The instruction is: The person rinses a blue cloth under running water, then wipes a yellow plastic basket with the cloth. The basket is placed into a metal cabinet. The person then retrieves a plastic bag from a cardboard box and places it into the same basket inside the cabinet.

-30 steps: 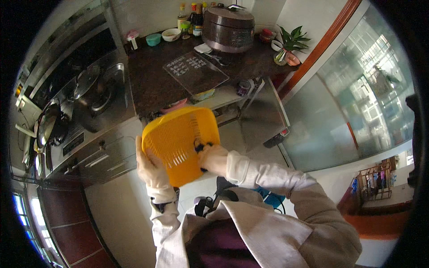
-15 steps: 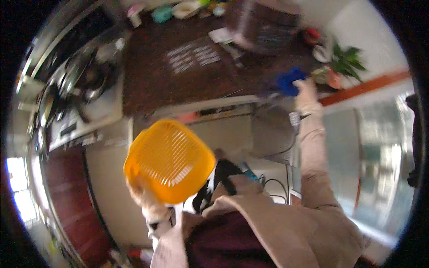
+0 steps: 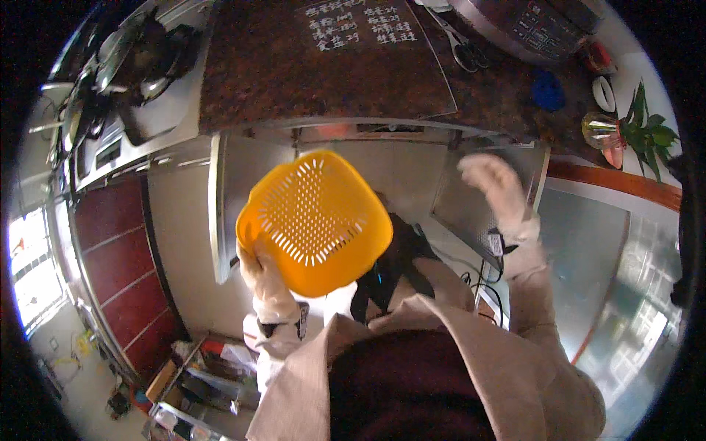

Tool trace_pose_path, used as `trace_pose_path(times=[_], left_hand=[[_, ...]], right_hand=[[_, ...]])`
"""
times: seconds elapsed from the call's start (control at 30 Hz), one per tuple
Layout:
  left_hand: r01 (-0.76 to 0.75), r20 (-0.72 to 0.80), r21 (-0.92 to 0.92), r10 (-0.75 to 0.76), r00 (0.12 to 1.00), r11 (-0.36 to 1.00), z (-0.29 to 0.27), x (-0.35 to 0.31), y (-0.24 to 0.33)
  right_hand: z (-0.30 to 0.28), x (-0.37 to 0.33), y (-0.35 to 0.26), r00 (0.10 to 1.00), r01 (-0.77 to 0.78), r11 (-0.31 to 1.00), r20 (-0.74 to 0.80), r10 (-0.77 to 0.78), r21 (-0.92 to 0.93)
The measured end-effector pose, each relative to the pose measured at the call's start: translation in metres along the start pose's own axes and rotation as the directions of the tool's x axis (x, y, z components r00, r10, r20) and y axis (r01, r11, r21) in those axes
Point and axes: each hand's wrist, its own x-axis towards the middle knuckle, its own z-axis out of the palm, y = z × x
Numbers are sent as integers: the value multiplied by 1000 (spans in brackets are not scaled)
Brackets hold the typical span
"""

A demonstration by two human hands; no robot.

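Observation:
My left hand is closed on the rim of a yellow plastic colander, tilted so its slotted bottom shows. The colander hangs in front of the counter, over the open cabinet space. My right hand is raised short of the counter's front edge, slightly blurred, fingers stretched out and holding nothing. Beyond it, a crumpled blue cloth lies on the dark countertop.
A stove with pans is at the left. Scissors, a large dark cooker, a white tape roll and a potted plant stand at the back right. Below the counter, a cabinet door hangs open.
My right hand has let go of the blue cloth and drawn back toward me, leaving it on the counter. The colander has moved slightly right and up in my left hand; the view has shifted.

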Motion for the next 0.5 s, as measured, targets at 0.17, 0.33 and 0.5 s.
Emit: trace_pose_path(times=[0.17, 0.33, 0.5], left_hand=[[-45, 221, 234, -9, 975, 971, 1, 22, -67], [93, 235, 163, -130, 963, 982, 10, 33, -173], [246, 205, -81, -225, 952, 966, 10, 76, -266]], right_hand=[[54, 11, 115, 858, -138, 892, 397, 325, -431], [94, 75, 263, 926, -344, 898, 60, 373, -276], [100, 185, 329, 858, -513, 823, -158, 488, -245]])
